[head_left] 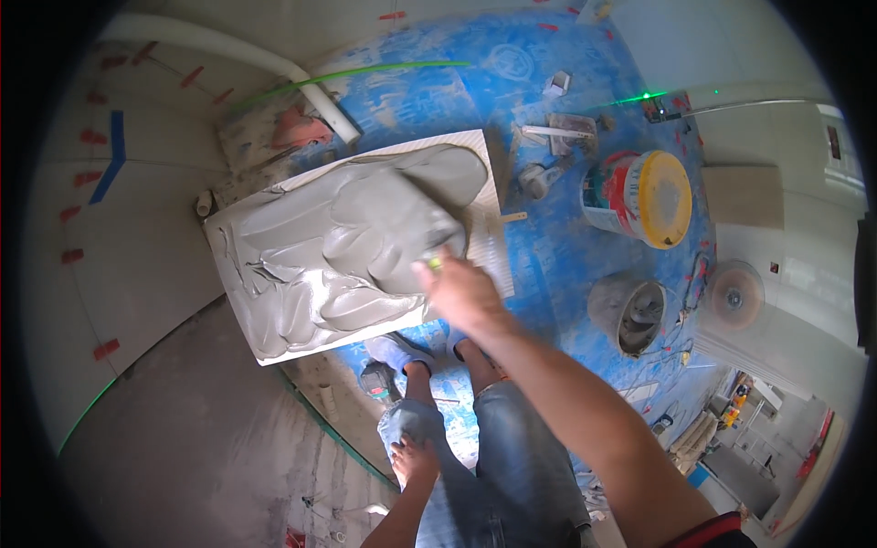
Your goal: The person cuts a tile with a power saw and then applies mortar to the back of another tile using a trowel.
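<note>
My right hand [464,294] is closed round a trowel [445,239]. A bit of yellow-green shows at its grip, and motion blurs its blade, which is smeared with grey. The blade lies on wet grey tile adhesive [283,233], spread in thick, uneven swirls. Under the adhesive is a large pale tile [491,239] with a ribbed surface, bare along its right side. My left hand [414,459] rests on my left knee, fingers spread, holding nothing.
Right of the tile stand a bucket with a yellow base [665,199] and a grey-crusted bucket [641,315]. A power tool [375,382] sits by my left foot. A white pipe [331,110] reaches the tile's far side. A green laser device [660,108] stands far right.
</note>
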The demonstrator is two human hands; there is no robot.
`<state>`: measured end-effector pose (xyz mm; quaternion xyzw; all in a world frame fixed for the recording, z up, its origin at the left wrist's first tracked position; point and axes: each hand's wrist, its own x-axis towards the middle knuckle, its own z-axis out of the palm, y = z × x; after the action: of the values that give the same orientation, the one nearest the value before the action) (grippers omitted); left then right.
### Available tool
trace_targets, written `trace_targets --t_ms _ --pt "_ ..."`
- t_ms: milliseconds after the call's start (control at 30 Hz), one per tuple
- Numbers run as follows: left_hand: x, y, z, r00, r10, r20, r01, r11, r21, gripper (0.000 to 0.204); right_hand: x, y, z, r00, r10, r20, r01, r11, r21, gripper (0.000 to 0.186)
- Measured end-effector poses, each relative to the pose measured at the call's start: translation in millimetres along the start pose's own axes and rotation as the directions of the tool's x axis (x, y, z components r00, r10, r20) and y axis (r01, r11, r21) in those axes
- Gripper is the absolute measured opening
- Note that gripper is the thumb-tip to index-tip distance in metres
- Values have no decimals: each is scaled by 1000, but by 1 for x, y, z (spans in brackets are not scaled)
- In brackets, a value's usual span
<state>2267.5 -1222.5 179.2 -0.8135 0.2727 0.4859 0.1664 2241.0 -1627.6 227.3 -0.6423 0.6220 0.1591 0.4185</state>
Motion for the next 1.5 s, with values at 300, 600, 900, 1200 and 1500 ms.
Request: trace_targets --t_ms 300,600,900,1200,1500 --pt "-14 35 -16 993 -117 18 116 993 36 61 -34 -7 3 935 115 336 -355 355 865 45" --pt "-16 43 -6 990 -112 89 115 993 -28 62 56 -77 -16 993 -116 32 112 988 105 53" --pt "-22 54 -6 976 -198 90 199 980 -11 64 122 49 -106 923 49 -382 -132 972 -193 51" --pt "-21 53 -19 957 -233 170 231 972 32 67 13 -25 -57 982 61 178 -137 880 454 46" --pt "-20 42 -22 950 -221 223 227 974 -5 68 82 -151 40 959 -219 178 194 970 144 47"
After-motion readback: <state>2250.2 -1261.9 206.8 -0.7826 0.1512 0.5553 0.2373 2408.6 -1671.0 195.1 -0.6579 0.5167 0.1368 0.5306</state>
